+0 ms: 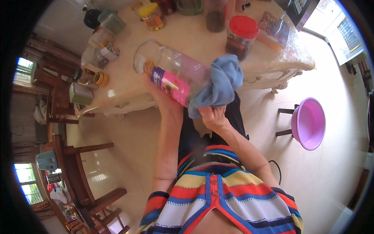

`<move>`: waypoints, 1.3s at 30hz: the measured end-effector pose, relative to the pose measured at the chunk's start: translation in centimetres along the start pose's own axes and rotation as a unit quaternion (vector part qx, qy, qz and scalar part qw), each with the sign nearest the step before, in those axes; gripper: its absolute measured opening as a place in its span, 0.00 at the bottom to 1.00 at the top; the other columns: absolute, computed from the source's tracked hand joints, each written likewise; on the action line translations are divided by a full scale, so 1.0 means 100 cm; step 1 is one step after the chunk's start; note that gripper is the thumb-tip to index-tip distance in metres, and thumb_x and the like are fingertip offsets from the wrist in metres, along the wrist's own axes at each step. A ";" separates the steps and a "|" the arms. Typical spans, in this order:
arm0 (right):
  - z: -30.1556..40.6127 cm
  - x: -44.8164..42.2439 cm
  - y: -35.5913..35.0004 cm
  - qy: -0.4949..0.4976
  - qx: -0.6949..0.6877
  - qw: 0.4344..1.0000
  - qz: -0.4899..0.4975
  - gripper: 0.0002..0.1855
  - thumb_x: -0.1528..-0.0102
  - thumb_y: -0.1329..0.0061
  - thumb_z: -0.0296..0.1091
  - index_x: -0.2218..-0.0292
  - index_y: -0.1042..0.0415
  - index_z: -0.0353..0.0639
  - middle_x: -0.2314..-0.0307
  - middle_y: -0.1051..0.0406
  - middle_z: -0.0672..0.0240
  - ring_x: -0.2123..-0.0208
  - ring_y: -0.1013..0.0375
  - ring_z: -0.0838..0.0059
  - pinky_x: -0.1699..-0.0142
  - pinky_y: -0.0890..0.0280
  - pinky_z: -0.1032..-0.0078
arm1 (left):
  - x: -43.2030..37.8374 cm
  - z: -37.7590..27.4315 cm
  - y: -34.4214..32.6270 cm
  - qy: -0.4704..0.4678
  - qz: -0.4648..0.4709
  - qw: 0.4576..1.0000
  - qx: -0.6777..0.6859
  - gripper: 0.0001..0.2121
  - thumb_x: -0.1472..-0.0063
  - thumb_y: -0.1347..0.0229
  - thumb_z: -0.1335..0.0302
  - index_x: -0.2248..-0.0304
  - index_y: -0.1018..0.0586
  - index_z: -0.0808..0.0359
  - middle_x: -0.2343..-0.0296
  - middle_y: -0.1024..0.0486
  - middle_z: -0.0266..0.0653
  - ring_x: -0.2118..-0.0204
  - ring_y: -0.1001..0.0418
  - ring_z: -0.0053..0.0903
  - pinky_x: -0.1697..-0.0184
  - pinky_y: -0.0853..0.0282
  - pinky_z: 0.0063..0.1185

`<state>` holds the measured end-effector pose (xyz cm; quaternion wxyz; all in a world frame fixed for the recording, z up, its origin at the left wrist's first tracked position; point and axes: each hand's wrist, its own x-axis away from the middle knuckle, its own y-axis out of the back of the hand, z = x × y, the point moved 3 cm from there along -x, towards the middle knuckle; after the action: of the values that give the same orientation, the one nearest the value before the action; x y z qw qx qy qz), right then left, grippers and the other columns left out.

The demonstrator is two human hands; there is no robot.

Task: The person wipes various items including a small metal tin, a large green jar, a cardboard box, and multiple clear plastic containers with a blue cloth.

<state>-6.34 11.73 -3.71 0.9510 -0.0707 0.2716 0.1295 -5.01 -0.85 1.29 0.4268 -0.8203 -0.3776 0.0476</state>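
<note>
A large clear jar [192,65] with a pink and purple printed label lies tilted in the air in front of me, over the near edge of the cabinet top. My left hand [163,92] supports it from below, near its left end. A crumpled blue cloth [223,80] covers the jar's right end. My right hand [214,115] grips the cloth's lower edge and presses it round that end. Part of my left hand's fingers shows through or behind the jar. Whether any cloth is inside the jar, I cannot tell.
On the cream cabinet top [181,38] stand a red-lidded jar [242,35], a yellow-lidded jar [152,17], a green tin [81,93] and several other containers. A pink basin [310,124] rests on a dark-legged stool at right. Wooden furniture [79,163] fills the left side.
</note>
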 end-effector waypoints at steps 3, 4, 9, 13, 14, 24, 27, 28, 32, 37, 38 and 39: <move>0.004 -0.013 0.009 -0.049 -0.013 0.997 -0.055 0.32 0.52 0.53 0.52 0.52 0.44 0.40 0.59 0.41 0.65 0.56 0.43 0.69 0.50 0.49 0.72 | -0.002 -0.001 0.007 -0.025 0.010 0.999 0.020 0.20 0.44 0.59 0.53 0.59 0.34 0.58 0.69 0.31 0.34 0.68 0.30 0.26 0.67 0.31 0.27; 0.003 -0.014 0.004 -0.131 -0.181 0.968 -0.111 0.31 0.51 0.55 0.53 0.52 0.43 0.41 0.59 0.41 0.66 0.57 0.42 0.71 0.51 0.48 0.74 | -0.005 -0.002 0.011 -0.053 0.015 0.998 0.026 0.20 0.43 0.59 0.53 0.59 0.34 0.58 0.68 0.31 0.34 0.68 0.30 0.26 0.67 0.31 0.27; -0.006 -0.009 0.016 -0.409 -0.358 0.837 -0.060 0.28 0.48 0.58 0.53 0.54 0.40 0.42 0.62 0.38 0.71 0.60 0.40 0.79 0.53 0.45 0.79 | -0.003 -0.007 0.017 -0.117 0.047 0.992 -0.006 0.18 0.43 0.58 0.55 0.61 0.35 0.60 0.69 0.31 0.34 0.68 0.30 0.27 0.67 0.31 0.28; 0.013 -0.013 0.022 -0.339 -0.243 0.903 0.103 0.28 0.46 0.61 0.52 0.53 0.41 0.38 0.63 0.39 0.72 0.61 0.42 0.80 0.54 0.47 0.81 | -0.015 -0.012 0.046 -0.071 0.208 0.975 0.000 0.17 0.45 0.54 0.60 0.59 0.37 0.61 0.68 0.31 0.36 0.68 0.30 0.26 0.66 0.31 0.26; 0.020 -0.015 0.021 -0.338 -0.223 0.904 0.132 0.28 0.46 0.62 0.51 0.52 0.42 0.38 0.64 0.40 0.73 0.62 0.43 0.81 0.55 0.47 0.82 | -0.017 -0.012 0.057 -0.059 0.246 0.967 -0.029 0.19 0.46 0.53 0.61 0.58 0.37 0.61 0.68 0.32 0.37 0.68 0.30 0.25 0.66 0.30 0.25; 0.026 -0.062 0.027 -0.407 -0.227 0.885 -0.010 0.32 0.49 0.60 0.58 0.56 0.39 0.36 0.64 0.38 0.67 0.63 0.39 0.78 0.58 0.43 0.82 | 0.016 0.019 0.039 0.018 0.262 0.951 -0.163 0.42 0.54 0.44 0.59 0.44 0.53 0.61 0.55 0.38 0.37 0.59 0.35 0.20 0.58 0.37 0.18; 0.017 -0.058 0.028 -0.420 -0.213 0.882 0.021 0.35 0.50 0.60 0.60 0.55 0.39 0.35 0.64 0.37 0.66 0.61 0.39 0.77 0.57 0.43 0.82 | 0.008 0.022 0.042 0.014 0.250 0.955 -0.158 0.37 0.49 0.47 0.60 0.44 0.53 0.61 0.53 0.40 0.36 0.60 0.37 0.19 0.57 0.38 0.18; 0.026 -0.055 0.025 -0.412 -0.171 0.895 0.012 0.35 0.50 0.60 0.61 0.55 0.39 0.35 0.64 0.37 0.67 0.62 0.39 0.77 0.57 0.43 0.82 | 0.008 0.020 0.043 -0.002 0.241 0.958 -0.157 0.36 0.47 0.48 0.60 0.44 0.54 0.61 0.53 0.41 0.37 0.59 0.37 0.19 0.57 0.39 0.18; 0.016 -0.052 0.027 -0.370 -0.155 0.916 0.009 0.28 0.48 0.58 0.53 0.58 0.38 0.36 0.66 0.37 0.69 0.65 0.39 0.79 0.59 0.43 0.82 | 0.009 0.011 0.033 -0.095 0.227 0.930 -0.274 0.34 0.44 0.52 0.64 0.44 0.56 0.63 0.50 0.45 0.39 0.55 0.39 0.21 0.55 0.40 0.18; 0.015 -0.050 0.017 -0.348 -0.149 0.926 -0.010 0.21 0.46 0.59 0.46 0.59 0.37 0.35 0.67 0.38 0.70 0.65 0.40 0.79 0.59 0.42 0.81 | 0.019 0.007 0.024 -0.153 0.271 0.879 -0.360 0.42 0.51 0.43 0.62 0.44 0.57 0.64 0.52 0.43 0.42 0.53 0.40 0.25 0.52 0.43 0.20; 0.021 -0.047 0.014 -0.335 -0.124 0.934 -0.013 0.21 0.46 0.59 0.46 0.60 0.37 0.35 0.67 0.38 0.70 0.65 0.40 0.79 0.59 0.42 0.81 | 0.021 0.007 0.021 -0.189 0.295 0.855 -0.383 0.44 0.53 0.41 0.63 0.44 0.57 0.65 0.50 0.45 0.42 0.50 0.42 0.26 0.50 0.45 0.21; 0.028 -0.046 0.013 -0.320 -0.099 0.942 -0.017 0.21 0.46 0.59 0.45 0.60 0.37 0.35 0.66 0.38 0.70 0.65 0.40 0.79 0.59 0.42 0.81 | 0.022 0.006 0.020 -0.158 0.295 0.871 -0.359 0.45 0.55 0.40 0.64 0.44 0.56 0.66 0.51 0.44 0.42 0.50 0.43 0.26 0.49 0.46 0.21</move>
<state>-9.11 12.56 1.00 0.9780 -0.1239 -0.0627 0.1557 -2.47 0.30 -0.02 0.0036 -0.9719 -0.1714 0.1616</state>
